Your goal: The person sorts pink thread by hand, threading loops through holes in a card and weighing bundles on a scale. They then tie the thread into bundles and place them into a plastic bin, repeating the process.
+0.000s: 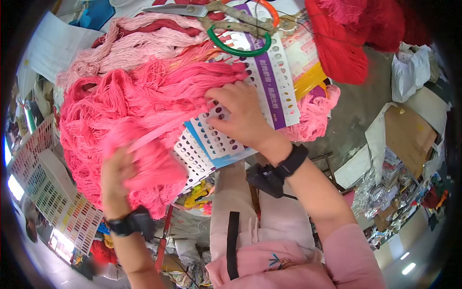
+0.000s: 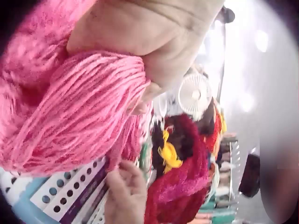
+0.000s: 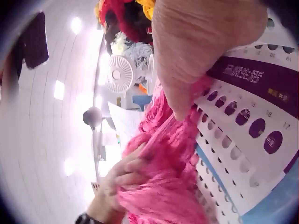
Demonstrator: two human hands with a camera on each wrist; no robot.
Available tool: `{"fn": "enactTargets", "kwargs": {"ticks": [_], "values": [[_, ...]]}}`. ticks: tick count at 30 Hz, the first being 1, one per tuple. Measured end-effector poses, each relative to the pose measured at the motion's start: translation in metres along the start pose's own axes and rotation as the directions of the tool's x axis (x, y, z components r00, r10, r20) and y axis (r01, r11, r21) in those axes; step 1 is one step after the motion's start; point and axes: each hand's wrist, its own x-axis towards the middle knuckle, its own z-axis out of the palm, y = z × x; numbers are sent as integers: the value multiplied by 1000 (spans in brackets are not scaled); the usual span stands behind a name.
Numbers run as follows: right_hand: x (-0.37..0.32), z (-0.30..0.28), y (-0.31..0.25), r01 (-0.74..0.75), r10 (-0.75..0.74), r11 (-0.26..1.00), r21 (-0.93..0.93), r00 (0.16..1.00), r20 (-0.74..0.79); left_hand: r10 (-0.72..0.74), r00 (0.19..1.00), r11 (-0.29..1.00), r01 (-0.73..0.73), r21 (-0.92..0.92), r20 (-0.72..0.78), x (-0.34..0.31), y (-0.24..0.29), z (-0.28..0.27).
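Note:
My left hand grips a thick hank of bright pink yarn, which looks blurred in the head view. In the left wrist view the loose strands of this hank bulge out below the palm. A narrow band of pink strands stretches from it to my right hand, whose thumb and fingers pinch the yarn at the edge of a punched card. That white card has rows of round holes and a purple stripe. A large heap of pink yarn lies under and behind both hands.
Scissors with green and orange handles lie across the cards at the back. Paler pink yarn lies behind the heap, and red hanks are at the back right. Colour sample sheets stand at the left. Cardboard and plastic bags lie right.

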Motion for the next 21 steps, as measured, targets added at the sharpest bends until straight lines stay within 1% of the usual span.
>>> {"fn": "enactTargets", "kwargs": {"ticks": [2,3,5,6,7,8,9,10,11,12,13,14,15,16,17,18,19,20,21], "values": [[-1,4,-1,-13,12,998,-60,1000,-8,42,999,999,-43,-32,-33,-18,17,-65],[-1,5,-2,-9,8,998,-60,1000,-15,49,998,998,-50,-29,-32,-26,26,-73],[0,7,-3,-21,19,998,-65,1000,-23,175,980,985,-174,10,-91,-47,43,-70],[-1,8,-4,-8,6,998,-61,1000,-28,377,867,925,-339,169,-325,-43,38,-59],[0,8,-6,9,-13,996,-85,999,-43,393,859,919,-357,167,-329,-46,42,-55],[1,7,-6,22,-30,993,-112,998,-63,484,752,869,-475,142,-447,-47,48,-53],[1,5,-5,31,-40,993,-115,996,-76,545,626,803,-582,131,-557,-48,51,-51],[2,3,-4,30,-34,996,-83,998,-44,554,622,795,-593,130,-554,-50,46,-52],[0,2,-4,23,-23,999,-45,1000,-4,561,719,781,-624,-25,-410,-54,28,-58],[-3,1,-5,27,-27,999,-36,1000,3,570,781,766,-618,-179,-256,-60,6,-66],[-4,-1,-7,59,-60,998,-17,996,-61,584,806,746,-580,-327,-99,-65,-9,-69],[-2,0,-12,92,-91,996,2,988,-125,584,803,742,-587,-323,-118,-64,-18,-58],[-1,1,-23,101,-99,995,14,989,-113,520,831,762,-346,-547,197,-59,-26,-35],[-3,0,-39,11,-2,971,237,999,-41,475,724,750,-35,-661,500,-51,-32,-9],[-7,-1,-52,-96,81,895,435,995,53,459,496,710,294,-640,737,-46,-37,8],[-11,2,-63,-166,94,813,558,983,156,465,500,703,293,-648,731,-44,-39,16],[-10,0,-74,-169,92,814,555,982,165,428,541,726,271,-632,724,-44,-40,24],[-8,-3,-84,-437,116,566,700,882,457,389,581,750,251,-612,715,-44,-41,29],[-7,-4,-91,-684,33,259,682,712,702,390,586,746,251,-617,710,-44,-43,34]]}}
